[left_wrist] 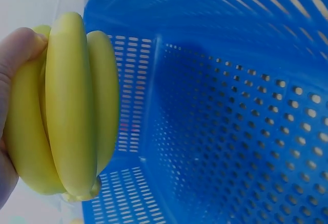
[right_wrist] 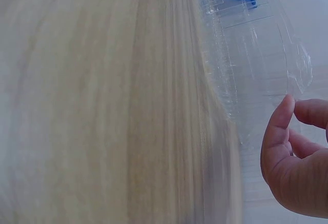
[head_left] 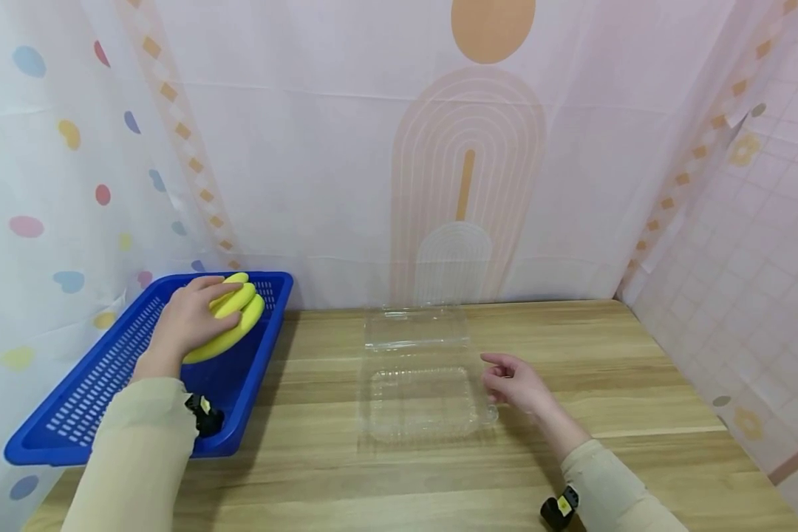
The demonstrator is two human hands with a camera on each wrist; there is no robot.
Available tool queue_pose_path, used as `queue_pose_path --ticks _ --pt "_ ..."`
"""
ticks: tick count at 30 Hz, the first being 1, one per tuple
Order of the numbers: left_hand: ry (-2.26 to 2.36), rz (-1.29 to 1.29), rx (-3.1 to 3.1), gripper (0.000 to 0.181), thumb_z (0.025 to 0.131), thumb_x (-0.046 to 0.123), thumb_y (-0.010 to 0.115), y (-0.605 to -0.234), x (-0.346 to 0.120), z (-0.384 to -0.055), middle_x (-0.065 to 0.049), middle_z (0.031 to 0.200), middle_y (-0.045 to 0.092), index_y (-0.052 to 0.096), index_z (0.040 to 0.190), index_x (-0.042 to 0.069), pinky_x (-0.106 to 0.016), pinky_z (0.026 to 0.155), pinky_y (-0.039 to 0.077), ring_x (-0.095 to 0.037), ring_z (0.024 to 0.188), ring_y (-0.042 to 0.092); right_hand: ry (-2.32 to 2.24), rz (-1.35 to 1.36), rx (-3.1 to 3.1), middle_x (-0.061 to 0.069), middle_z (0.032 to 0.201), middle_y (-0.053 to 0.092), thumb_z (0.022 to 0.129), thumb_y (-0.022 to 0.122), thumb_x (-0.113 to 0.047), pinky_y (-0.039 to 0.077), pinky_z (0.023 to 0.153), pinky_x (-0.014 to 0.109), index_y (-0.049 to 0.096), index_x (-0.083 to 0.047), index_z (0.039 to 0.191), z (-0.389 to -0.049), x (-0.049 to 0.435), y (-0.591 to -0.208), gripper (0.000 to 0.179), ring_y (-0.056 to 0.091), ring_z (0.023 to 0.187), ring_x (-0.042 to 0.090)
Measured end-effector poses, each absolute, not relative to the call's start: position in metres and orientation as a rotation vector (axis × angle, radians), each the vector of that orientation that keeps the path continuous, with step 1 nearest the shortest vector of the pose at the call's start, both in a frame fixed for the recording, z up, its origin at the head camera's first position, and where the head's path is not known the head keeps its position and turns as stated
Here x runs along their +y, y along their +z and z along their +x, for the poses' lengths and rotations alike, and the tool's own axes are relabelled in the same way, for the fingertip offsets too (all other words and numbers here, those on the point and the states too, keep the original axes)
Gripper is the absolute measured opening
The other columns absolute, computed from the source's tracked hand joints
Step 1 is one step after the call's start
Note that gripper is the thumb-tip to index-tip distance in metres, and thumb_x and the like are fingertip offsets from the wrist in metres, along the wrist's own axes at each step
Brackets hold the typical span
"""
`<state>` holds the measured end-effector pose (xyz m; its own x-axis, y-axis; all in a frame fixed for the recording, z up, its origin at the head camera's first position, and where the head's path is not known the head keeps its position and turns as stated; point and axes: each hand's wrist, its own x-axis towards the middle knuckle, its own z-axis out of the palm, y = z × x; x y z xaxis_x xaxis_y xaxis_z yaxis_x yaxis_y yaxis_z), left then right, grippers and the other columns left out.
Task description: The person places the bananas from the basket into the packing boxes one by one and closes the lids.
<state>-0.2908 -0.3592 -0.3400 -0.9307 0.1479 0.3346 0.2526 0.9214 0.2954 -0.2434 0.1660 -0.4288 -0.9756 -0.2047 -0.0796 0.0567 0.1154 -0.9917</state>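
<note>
My left hand (head_left: 196, 310) grips a bunch of yellow bananas (head_left: 242, 318) over the blue plastic basket (head_left: 275, 369). In the left wrist view the thumb lies over the bananas (left_wrist: 72, 106) near one end, and most of the other fingers are hidden. A clear plastic clamshell container (head_left: 422, 403) lies on the table with its lid (head_left: 415, 325) folded back towards the wall. My right hand (head_left: 515, 380) is at the container's right edge, fingers loosely bent. In the right wrist view its thumb and index fingertips come close together right by the container's rim (right_wrist: 256, 55).
The wooden table (head_left: 572, 340) runs back to a patterned curtain (head_left: 319, 185). Another curtain (head_left: 771, 258) hangs along the right side. The basket's perforated wall (left_wrist: 256, 80) fills much of the left wrist view. Small black cameras (head_left: 558, 510) sit at both cuffs.
</note>
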Motion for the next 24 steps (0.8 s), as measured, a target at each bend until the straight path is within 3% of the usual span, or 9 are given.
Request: queue_pose_path --ticks 9,24 --pt "-0.551 -0.306 -2.748 0.054 0.089 0.026 0.072 -0.322 -0.358 -0.286 -0.029 0.143 0.042 0.058 0.136 0.004 -0.071 0.098 0.033 -0.054 0.127 0.036 -1.961 -0.126 2.197 0.006 0.092 0.054 0.096 0.057 0.005 0.052 0.060 0.021 0.039 0.015 0.141 -0.244 0.164 -0.428 0.050 0.053 0.073 0.012" --pt "-0.620 -0.399 -2.640 0.053 0.087 0.023 0.075 -0.303 -0.347 -0.280 -0.026 0.144 0.044 0.061 0.134 0.005 -0.071 0.095 0.034 -0.052 0.128 0.037 -1.979 -0.131 2.194 0.006 0.090 0.053 0.095 0.055 0.008 0.050 0.058 0.020 0.040 0.017 0.140 -0.245 0.160 -0.429 0.048 0.053 0.070 0.011"
